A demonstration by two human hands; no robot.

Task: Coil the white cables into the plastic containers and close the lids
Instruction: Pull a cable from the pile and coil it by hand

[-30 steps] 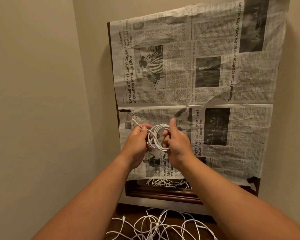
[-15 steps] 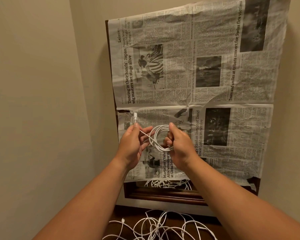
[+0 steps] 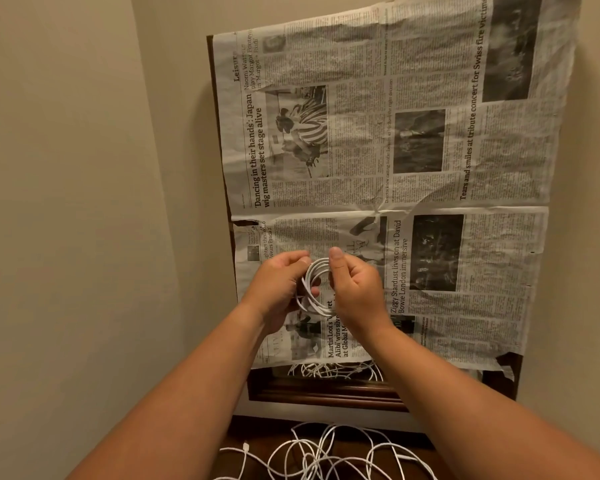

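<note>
White cable coil (image 3: 317, 265) before newspaper (image 3: 361, 150), headline "Ziggy Stardust lives"

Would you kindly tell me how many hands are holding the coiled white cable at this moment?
2. The left hand grips the left side of the coiled white cable; the right hand holds its right side. Neither is hidden.

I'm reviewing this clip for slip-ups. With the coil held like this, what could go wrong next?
The coiled cable is held only by the left hand and right hand; a loosened grip could let its loops spring apart. No container is in view, so the coil may unwind while being carried. The loose cables below lie tangled and may snag.
</note>
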